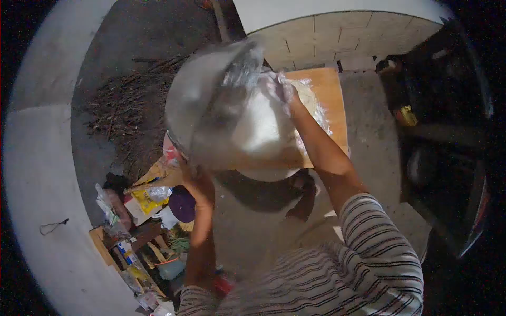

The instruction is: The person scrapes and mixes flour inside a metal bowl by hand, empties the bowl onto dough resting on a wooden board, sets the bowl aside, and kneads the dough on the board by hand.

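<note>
A large metal basin is tilted in front of me, blurred by motion, with a bright patch of glare or pale contents inside. My left hand is closed on its lower left rim, some fingers hidden behind it. At the basin's upper right side, my right hand is smeared with white or wrapped in clear film. Its fingers are too blurred to read. A crinkled, clear plastic-like sheet shows over the basin next to that hand. Behind, a wooden board carries a pale, flour-like mass, partly hidden by my right forearm.
Dry twigs lie on the dark floor at left. Below them stands a cluttered wooden shelf with packets, a yellow bag and a dark purple round item. A tiled wall is at the back; a yellow object sits at right.
</note>
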